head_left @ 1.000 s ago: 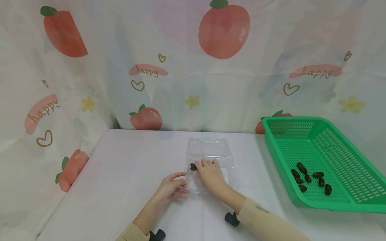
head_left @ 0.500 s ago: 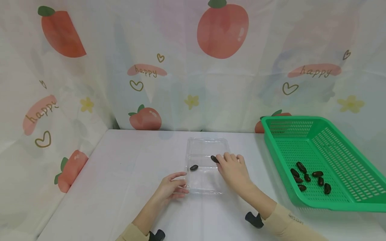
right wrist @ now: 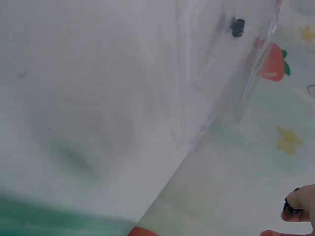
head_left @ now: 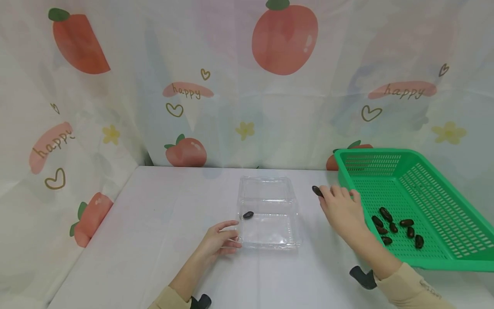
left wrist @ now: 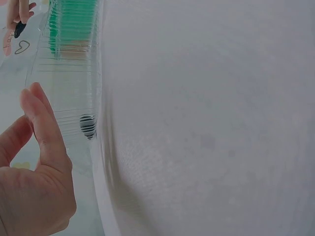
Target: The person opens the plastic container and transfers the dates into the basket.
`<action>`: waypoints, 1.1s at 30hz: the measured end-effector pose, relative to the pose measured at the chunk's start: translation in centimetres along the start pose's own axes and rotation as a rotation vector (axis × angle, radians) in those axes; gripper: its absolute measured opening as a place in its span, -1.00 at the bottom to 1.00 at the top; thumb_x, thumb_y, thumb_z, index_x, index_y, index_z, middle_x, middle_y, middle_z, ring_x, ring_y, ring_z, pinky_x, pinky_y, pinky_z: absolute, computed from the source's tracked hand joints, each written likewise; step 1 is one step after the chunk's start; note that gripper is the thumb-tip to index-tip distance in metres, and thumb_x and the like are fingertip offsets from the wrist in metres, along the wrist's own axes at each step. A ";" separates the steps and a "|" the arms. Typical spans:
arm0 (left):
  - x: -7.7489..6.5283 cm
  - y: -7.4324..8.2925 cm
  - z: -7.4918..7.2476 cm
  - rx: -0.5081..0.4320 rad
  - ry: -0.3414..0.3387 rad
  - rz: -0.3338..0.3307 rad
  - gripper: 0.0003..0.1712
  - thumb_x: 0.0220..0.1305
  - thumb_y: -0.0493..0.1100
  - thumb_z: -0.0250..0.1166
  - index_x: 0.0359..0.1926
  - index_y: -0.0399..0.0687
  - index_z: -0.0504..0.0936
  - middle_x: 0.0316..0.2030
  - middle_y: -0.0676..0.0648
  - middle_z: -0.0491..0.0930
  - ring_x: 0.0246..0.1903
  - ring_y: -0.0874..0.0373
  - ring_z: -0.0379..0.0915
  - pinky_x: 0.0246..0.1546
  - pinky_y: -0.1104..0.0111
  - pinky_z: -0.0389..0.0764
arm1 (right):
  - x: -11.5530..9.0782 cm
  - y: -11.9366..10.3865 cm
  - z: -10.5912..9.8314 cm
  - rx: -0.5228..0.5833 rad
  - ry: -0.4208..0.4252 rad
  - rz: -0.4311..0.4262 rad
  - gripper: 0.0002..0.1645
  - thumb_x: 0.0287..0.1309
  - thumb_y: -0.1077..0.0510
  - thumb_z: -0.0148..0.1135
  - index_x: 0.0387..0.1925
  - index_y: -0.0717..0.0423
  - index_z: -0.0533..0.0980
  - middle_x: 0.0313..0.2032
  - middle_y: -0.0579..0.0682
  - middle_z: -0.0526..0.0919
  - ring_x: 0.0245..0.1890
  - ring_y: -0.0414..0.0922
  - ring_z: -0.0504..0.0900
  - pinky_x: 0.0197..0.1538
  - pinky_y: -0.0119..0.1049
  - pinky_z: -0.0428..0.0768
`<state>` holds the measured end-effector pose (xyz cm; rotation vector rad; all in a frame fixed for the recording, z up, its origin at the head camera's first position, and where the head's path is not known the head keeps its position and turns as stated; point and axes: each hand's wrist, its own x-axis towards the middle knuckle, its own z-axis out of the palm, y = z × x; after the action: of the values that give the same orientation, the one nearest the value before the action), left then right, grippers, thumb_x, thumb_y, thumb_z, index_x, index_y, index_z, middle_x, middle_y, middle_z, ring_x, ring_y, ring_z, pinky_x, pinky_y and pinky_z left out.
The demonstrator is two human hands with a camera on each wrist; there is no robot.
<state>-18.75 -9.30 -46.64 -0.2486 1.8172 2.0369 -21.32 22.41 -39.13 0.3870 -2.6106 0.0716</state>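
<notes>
Between finger and thumb, my right hand pinches a dark brown date, held above the table between the clear box and the green basket. The open hinged plastic box lies flat in the middle, its lid folded toward the back. One date sits at the left of its tray, and shows striped through the ribbed wall as a dark oval in the left wrist view. At the box's left edge is my left hand, fingers loosely extended right at the wall.
A green mesh basket with several dates on its floor stands at the right. White cloth covers the table. Behind and to the left hangs a printed curtain.
My right hand has lifted a date from the left part of the box and carried it rightward, out past the box. Another date stays in the tray. The left hand keeps its place.
</notes>
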 end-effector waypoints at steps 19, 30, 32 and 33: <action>-0.1 0.0 0.1 0.019 0.007 -0.005 -0.50 0.19 -0.26 0.17 0.18 -0.20 0.37 -0.47 -0.04 0.56 -0.54 0.19 0.60 -0.52 0.42 0.62 | -1.1 8.5 -1.0 -0.014 -0.156 0.191 -0.72 0.21 0.20 0.07 -0.08 0.20 0.30 -0.30 0.31 0.35 -0.36 0.16 0.34 -0.23 0.13 0.21; 0.0 0.1 0.0 0.025 0.007 -0.011 -0.50 0.20 -0.25 0.17 0.18 -0.19 0.38 -0.46 -0.04 0.56 -0.52 0.18 0.60 -0.50 0.41 0.63 | -2.2 10.4 -0.2 -0.042 -0.259 0.208 -0.71 0.24 0.19 0.04 -0.05 0.19 0.25 -0.35 0.33 0.33 -0.42 0.19 0.33 -0.32 0.11 0.25; 0.0 0.1 0.0 0.023 0.004 -0.010 -0.50 0.20 -0.26 0.17 0.18 -0.19 0.37 -0.46 -0.04 0.56 -0.52 0.18 0.60 -0.50 0.42 0.63 | -2.5 10.9 0.1 -0.047 -0.278 0.211 -0.71 0.24 0.19 0.03 -0.06 0.19 0.24 -0.36 0.32 0.33 -0.42 0.19 0.33 -0.33 0.10 0.25; 0.0 0.1 0.1 0.020 0.002 -0.011 -0.50 0.20 -0.26 0.17 0.19 -0.19 0.37 -0.46 -0.04 0.56 -0.53 0.19 0.60 -0.50 0.42 0.63 | -2.6 11.1 0.2 -0.051 -0.292 0.215 -0.71 0.24 0.19 0.03 -0.06 0.18 0.23 -0.37 0.32 0.32 -0.42 0.19 0.32 -0.33 0.09 0.25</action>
<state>-18.78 -9.25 -46.58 -0.2538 1.8325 2.0108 -22.44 33.67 -40.37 0.1016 -2.9283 0.0214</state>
